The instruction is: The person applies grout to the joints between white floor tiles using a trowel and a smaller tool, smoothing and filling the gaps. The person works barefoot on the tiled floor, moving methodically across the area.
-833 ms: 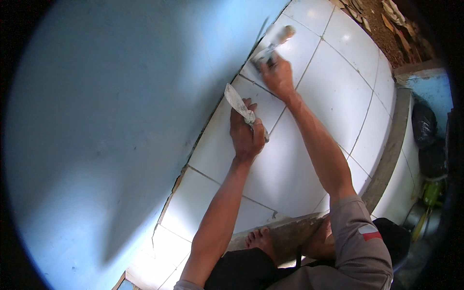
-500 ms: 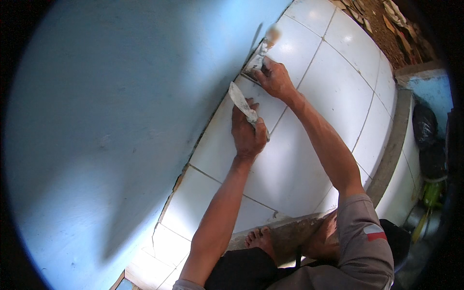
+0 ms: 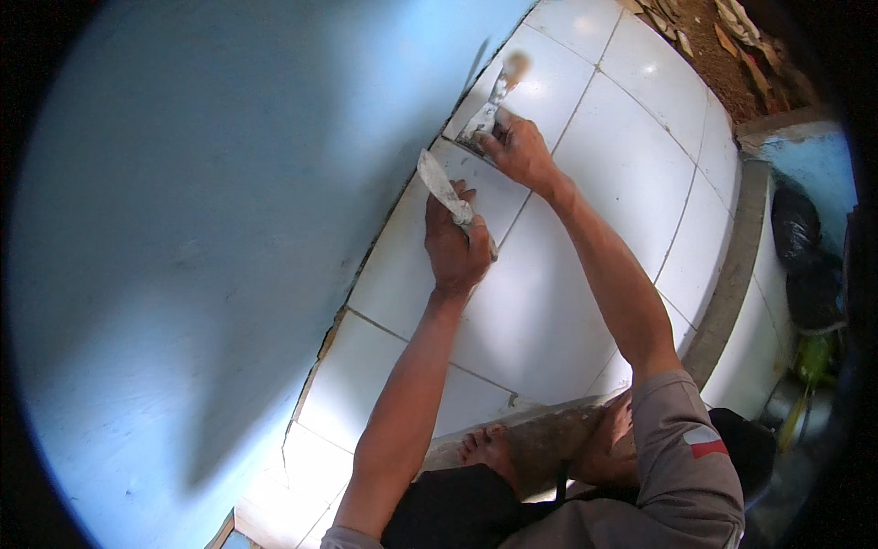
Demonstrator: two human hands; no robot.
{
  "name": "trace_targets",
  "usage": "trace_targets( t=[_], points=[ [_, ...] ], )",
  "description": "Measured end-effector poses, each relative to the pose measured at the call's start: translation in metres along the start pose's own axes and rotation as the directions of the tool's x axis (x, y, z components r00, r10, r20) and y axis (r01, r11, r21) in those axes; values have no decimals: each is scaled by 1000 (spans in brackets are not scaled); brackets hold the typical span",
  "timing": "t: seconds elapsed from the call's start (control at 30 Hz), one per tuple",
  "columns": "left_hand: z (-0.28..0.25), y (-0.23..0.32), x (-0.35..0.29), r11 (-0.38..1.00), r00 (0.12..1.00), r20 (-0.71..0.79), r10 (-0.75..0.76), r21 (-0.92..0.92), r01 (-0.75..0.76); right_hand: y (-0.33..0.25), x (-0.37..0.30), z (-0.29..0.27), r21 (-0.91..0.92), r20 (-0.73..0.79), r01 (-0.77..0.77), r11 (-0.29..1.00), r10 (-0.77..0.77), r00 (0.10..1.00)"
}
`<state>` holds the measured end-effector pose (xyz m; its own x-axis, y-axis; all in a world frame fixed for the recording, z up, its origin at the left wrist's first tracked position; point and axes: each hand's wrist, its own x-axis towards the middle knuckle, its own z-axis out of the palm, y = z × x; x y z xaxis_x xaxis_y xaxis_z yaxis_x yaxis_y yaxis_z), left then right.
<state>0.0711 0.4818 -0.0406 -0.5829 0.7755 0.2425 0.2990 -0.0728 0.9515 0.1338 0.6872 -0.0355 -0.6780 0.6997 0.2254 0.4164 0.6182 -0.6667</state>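
Note:
My left hand (image 3: 455,245) is closed around a knife-like tool (image 3: 439,186) with a long, whitish, smeared blade, its rounded tip toward the wall. Farther off, my right hand (image 3: 523,151) pinches a putty knife (image 3: 481,121) low on its dirty pale blade. The brown handle end (image 3: 517,62) of this putty knife points away from me. Its blade edge meets the white floor tiles (image 3: 512,174) at a joint close to the blue wall (image 3: 229,183). My fingers partly hide both tools.
A dark, rough gap (image 3: 377,240) runs between wall and tiles. My bare foot (image 3: 491,450) rests on a grey concrete edge (image 3: 540,439). Black plastic bags (image 3: 797,229) lie at the right beyond a raised curb (image 3: 732,265). Brown soil with debris (image 3: 713,69) is at the far right.
The whole view has shifted slightly, so tiles and hands sit a little farther left. Both hands keep their tools; the putty knife stays at the joint.

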Motion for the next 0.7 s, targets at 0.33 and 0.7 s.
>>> trace_targets(
  t=[0.33,0.7],
  points=[
    [-3,-8,0,961,981,125,146,216,-170,38,-15,-30,5,-182,-287,958,283,942],
    [3,14,13,865,906,412,92,417,-278,24,-72,-56,29,16,-456,889,456,890]
  ],
)
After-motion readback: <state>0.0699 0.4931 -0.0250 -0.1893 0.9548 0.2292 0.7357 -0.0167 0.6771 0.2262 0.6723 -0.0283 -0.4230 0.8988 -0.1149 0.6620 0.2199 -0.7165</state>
